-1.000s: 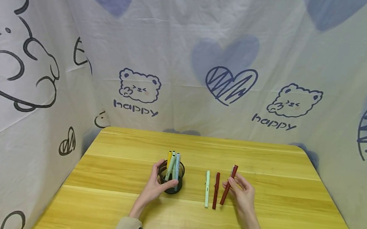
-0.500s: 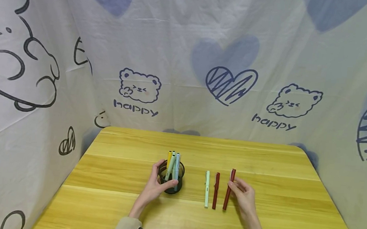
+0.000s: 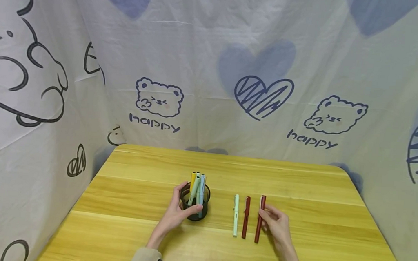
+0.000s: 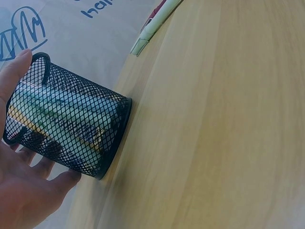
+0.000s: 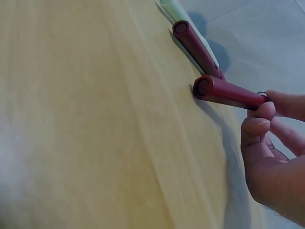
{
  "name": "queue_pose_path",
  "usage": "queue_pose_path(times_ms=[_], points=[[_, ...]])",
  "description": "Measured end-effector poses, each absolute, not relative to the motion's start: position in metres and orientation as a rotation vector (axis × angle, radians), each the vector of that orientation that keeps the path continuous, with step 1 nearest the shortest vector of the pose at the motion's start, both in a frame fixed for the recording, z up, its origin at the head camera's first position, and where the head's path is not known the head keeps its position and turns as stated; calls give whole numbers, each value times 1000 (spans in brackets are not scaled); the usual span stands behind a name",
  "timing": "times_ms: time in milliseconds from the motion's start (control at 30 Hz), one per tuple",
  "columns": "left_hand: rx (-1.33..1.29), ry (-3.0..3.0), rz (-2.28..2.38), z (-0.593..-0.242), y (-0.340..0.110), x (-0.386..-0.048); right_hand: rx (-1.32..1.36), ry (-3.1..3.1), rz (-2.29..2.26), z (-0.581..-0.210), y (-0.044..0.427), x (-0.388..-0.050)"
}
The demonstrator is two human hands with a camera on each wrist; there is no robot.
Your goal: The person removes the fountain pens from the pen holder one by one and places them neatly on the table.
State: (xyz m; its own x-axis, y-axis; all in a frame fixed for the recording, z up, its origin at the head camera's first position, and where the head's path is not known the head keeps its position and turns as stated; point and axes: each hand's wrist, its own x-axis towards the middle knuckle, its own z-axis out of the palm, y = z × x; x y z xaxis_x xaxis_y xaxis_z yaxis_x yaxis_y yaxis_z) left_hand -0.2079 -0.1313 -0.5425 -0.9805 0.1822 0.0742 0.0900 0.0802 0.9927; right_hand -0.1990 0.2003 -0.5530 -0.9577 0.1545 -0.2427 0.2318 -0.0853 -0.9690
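My left hand (image 3: pixel 176 213) grips a black mesh pen cup (image 4: pixel 71 114), thumb on the near side and fingers around the far side. The cup stands upright, holding several pens: a yellow pen (image 3: pixel 193 179), green ones and a light blue pen (image 3: pixel 202 187). In my right hand (image 3: pixel 278 226) the thumb and fingers pinch a dark red pen (image 3: pixel 259 222) by its upper part. Just left of it lies a second dark red pen (image 3: pixel 246 217), and beside that a pale green pen (image 3: pixel 236 216). These two lie roughly parallel on the table.
The wooden table (image 3: pixel 136 165) has rounded far corners. A white cloth (image 3: pixel 203 105) printed with hearts and bears hangs behind it and along both sides.
My right hand has brought the dark red pen toward me, turning it from slanted to nearly parallel with the other two. My left hand and the cup have stayed in place.
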Motion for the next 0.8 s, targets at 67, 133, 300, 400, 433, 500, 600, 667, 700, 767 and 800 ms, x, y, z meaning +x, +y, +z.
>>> queue_pose_path(times_ms=[67, 133, 300, 400, 433, 500, 600, 667, 700, 767, 800], points=[[283, 2258, 2064, -543, -131, -208, 439, 2105, -2212, -554, 201, -200], [282, 2260, 2063, -543, -131, -208, 442, 2118, -2191, -555, 201, -200], [279, 2265, 2059, -543, -131, -208, 426, 2169, -2132, -557, 201, -201], [280, 2266, 2060, -543, -131, -209, 411, 2228, -2089, -558, 201, -202], [280, 2267, 2059, -543, -131, -209, 404, 2256, -2068, -558, 201, -202], [282, 2267, 2060, -543, -131, -209, 395, 2299, -2028, -558, 201, -202], [280, 2269, 2057, -543, -131, -209, 381, 2358, -1962, -559, 201, -202], [276, 2269, 2054, -542, -131, -208, 361, 2398, -1908, -558, 202, -203], [274, 2270, 2052, -542, -131, -208, 348, 2417, -1883, -558, 202, -203], [271, 2269, 2052, -542, -131, -207, 318, 2464, -1827, -558, 202, -204], [269, 2269, 2052, -542, -131, -207, 303, 2485, -1799, -558, 202, -204]])
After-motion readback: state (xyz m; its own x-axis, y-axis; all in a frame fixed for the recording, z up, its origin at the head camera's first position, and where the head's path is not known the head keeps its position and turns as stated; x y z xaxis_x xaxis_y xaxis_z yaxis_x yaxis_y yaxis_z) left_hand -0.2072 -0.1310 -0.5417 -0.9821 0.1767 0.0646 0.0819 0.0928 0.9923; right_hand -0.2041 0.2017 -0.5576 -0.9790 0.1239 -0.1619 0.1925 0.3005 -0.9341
